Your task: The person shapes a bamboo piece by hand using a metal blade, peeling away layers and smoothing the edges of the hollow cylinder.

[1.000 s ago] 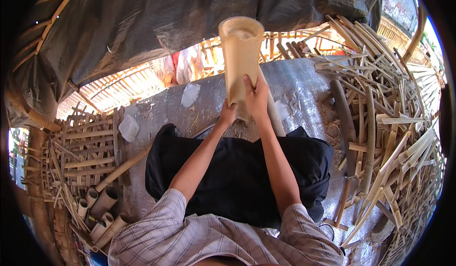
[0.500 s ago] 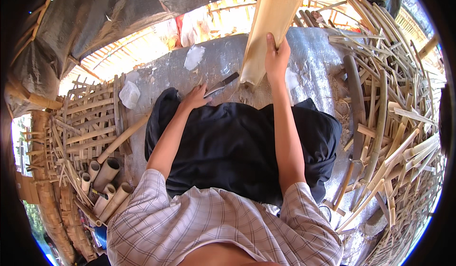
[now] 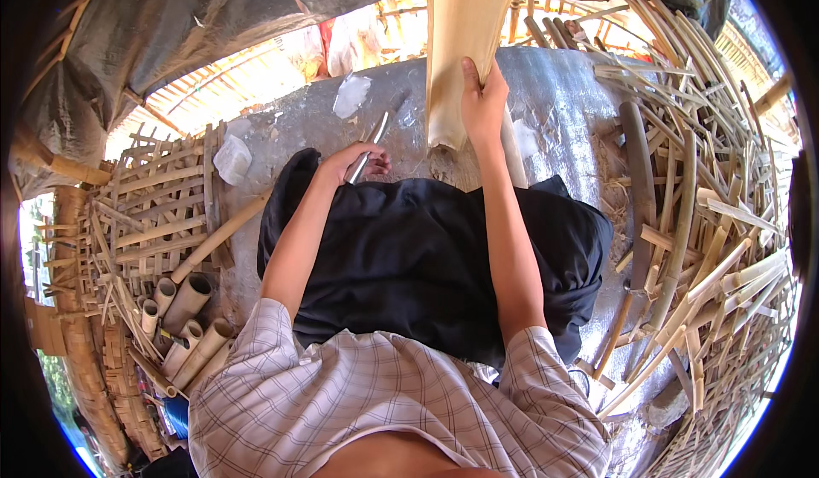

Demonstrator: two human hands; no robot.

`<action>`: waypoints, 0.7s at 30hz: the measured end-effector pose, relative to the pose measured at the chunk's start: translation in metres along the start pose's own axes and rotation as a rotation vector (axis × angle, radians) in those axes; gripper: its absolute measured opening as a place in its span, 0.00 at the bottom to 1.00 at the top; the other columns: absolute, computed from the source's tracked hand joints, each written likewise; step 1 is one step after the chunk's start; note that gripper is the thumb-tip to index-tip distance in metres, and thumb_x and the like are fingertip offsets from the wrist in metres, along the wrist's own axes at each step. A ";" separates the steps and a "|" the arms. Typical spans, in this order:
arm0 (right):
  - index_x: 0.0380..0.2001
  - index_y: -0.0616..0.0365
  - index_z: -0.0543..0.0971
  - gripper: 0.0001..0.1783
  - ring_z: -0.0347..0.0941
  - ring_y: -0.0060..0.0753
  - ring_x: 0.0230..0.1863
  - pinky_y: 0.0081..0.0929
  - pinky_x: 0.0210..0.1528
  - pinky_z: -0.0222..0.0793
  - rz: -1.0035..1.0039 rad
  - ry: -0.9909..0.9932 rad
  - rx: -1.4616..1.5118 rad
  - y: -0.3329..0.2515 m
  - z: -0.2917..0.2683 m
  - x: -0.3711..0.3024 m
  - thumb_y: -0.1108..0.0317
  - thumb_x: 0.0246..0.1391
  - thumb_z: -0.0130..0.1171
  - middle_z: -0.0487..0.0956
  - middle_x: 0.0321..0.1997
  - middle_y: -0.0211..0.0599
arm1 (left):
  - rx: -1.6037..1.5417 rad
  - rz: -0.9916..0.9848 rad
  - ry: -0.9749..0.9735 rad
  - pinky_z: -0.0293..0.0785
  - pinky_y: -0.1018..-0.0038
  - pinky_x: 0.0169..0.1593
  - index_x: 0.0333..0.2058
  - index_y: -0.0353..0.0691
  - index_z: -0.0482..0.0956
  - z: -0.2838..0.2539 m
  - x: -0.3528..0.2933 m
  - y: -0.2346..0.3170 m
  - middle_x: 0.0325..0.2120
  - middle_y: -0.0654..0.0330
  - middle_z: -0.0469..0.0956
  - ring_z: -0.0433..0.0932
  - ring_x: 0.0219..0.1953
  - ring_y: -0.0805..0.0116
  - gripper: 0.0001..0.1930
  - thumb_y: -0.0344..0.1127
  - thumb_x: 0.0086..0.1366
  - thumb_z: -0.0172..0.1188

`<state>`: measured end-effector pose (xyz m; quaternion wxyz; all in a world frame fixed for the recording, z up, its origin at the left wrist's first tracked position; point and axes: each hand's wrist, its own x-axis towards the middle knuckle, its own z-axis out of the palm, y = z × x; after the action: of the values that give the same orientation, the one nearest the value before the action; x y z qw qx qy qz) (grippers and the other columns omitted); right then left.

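Note:
My right hand (image 3: 485, 107) grips a wide, pale split bamboo piece (image 3: 459, 43) by its right edge, thumb on top. The bamboo stands nearly upright, its lower end just beyond the black cloth (image 3: 401, 256) over my lap. To the left, my left hand (image 3: 357, 162) is closed loosely around a knife (image 3: 375, 134), a slim metal tool pointing up and away. The knife's far end looks dark and blurred. Some fingers of this hand are curled apart from it. Behind my right wrist, a narrow pale length (image 3: 514, 150) shows, partly hidden.
A grey sheet (image 3: 281, 128) covers the ground, with white scraps (image 3: 351, 97) on it. Bamboo strips and poles (image 3: 682, 222) heap up at the right. On the left are a woven bamboo lattice (image 3: 166, 196) and several bamboo tubes (image 3: 188, 301). Dark tarpaulin (image 3: 230, 17) hangs overhead.
The bamboo piece and my right hand have shifted left, and the bamboo stands more upright. The knife in my left hand has swung from pointing right to pointing upward.

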<state>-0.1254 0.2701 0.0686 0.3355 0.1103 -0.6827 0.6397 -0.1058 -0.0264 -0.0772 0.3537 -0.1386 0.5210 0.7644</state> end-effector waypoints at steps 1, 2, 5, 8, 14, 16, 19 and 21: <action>0.51 0.67 0.78 0.13 0.76 0.53 0.28 0.38 0.34 0.70 -0.060 0.019 0.027 0.000 0.006 -0.001 0.70 0.71 0.55 0.81 0.33 0.57 | -0.092 0.114 -0.042 0.84 0.64 0.53 0.37 0.31 0.78 0.011 -0.008 -0.001 0.38 0.50 0.81 0.83 0.43 0.56 0.12 0.37 0.71 0.58; 0.51 0.67 0.77 0.12 0.75 0.56 0.28 0.38 0.33 0.69 -0.035 -0.003 0.007 0.000 0.006 -0.001 0.70 0.70 0.55 0.81 0.32 0.58 | -0.178 0.226 -0.095 0.83 0.63 0.55 0.39 0.31 0.76 0.025 -0.013 0.001 0.40 0.50 0.80 0.82 0.45 0.55 0.12 0.37 0.74 0.57; 0.50 0.67 0.77 0.13 0.74 0.57 0.29 0.38 0.34 0.69 0.019 -0.040 -0.053 -0.005 -0.007 0.000 0.68 0.71 0.55 0.81 0.34 0.59 | -0.426 0.242 -0.316 0.81 0.75 0.32 0.34 0.40 0.66 0.078 -0.042 0.006 0.32 0.58 0.73 0.77 0.33 0.68 0.14 0.42 0.79 0.52; 0.53 0.67 0.77 0.16 0.78 0.48 0.33 0.37 0.40 0.72 0.072 -0.089 -0.067 -0.008 0.000 -0.006 0.66 0.72 0.55 0.83 0.37 0.58 | -0.507 0.319 -0.580 0.61 0.86 0.16 0.31 0.44 0.61 0.088 -0.068 -0.007 0.19 0.70 0.59 0.59 0.17 0.83 0.17 0.43 0.80 0.50; 0.39 0.71 0.74 0.05 0.65 0.69 0.26 0.44 0.26 0.60 -0.039 0.020 -0.098 -0.016 0.012 -0.012 0.77 0.67 0.55 0.72 0.25 0.63 | -0.372 0.513 -0.632 0.58 0.86 0.11 0.34 0.44 0.60 0.124 -0.132 0.014 0.14 0.72 0.59 0.59 0.10 0.86 0.17 0.46 0.79 0.54; 0.38 0.70 0.73 0.02 0.69 0.73 0.32 0.45 0.30 0.65 -0.010 0.026 -0.131 -0.026 0.012 -0.015 0.81 0.65 0.54 0.74 0.29 0.65 | -0.340 0.556 -0.652 0.58 0.86 0.11 0.36 0.44 0.59 0.140 -0.158 0.032 0.14 0.71 0.59 0.59 0.10 0.85 0.18 0.49 0.79 0.53; 0.44 0.70 0.74 0.08 0.74 0.75 0.42 0.48 0.41 0.72 0.004 0.001 -0.159 -0.021 0.018 -0.023 0.84 0.62 0.51 0.78 0.37 0.65 | -0.204 0.654 -0.569 0.57 0.86 0.11 0.38 0.43 0.59 0.173 -0.196 0.056 0.14 0.70 0.59 0.59 0.10 0.85 0.17 0.48 0.80 0.50; 0.49 0.68 0.74 0.13 0.75 0.73 0.44 0.50 0.43 0.72 -0.046 0.015 -0.172 -0.019 0.020 -0.027 0.85 0.61 0.51 0.79 0.41 0.64 | -0.148 0.666 -0.540 0.57 0.85 0.10 0.40 0.42 0.60 0.193 -0.216 0.067 0.15 0.69 0.59 0.59 0.10 0.84 0.14 0.45 0.81 0.49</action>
<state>-0.1009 0.2409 0.0685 0.3633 0.0918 -0.7297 0.5719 0.0320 0.0468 0.1762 0.2004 0.2169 0.3699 0.8809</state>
